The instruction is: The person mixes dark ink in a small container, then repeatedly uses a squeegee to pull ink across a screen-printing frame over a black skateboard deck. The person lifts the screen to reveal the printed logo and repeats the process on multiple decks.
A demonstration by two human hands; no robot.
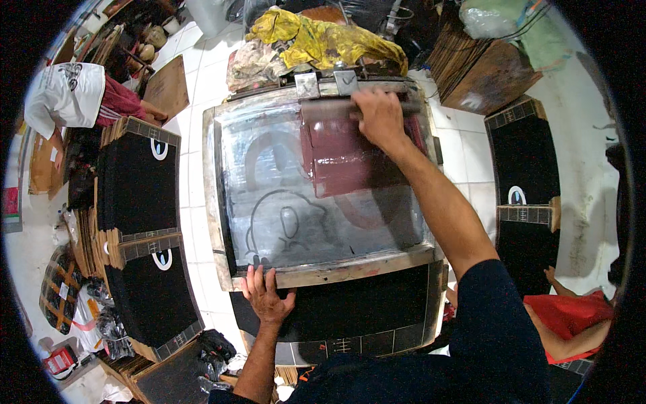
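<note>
A screen-printing frame (323, 273) with a greyish mesh lies in front of me. Pale line shapes and a face-like drawing show on the mesh, and dark red ink (336, 172) covers part of its far right area. My right hand (379, 118) is closed around a long squeegee (326, 108) near the frame's far edge; motion blurs the tool. My left hand (267, 296) rests with fingers spread on the near left corner of the frame. Beneath the frame, a black panel (360, 310) with a lighter marked border sticks out toward me.
Two metal hinge clamps (346, 82) sit at the frame's far edge, before yellow-stained cloths (323, 40). Black printed panels lie on stacks at left (142, 178) and right (525, 158). One person (70, 94) is at the far left; another in red (568, 320) is near right.
</note>
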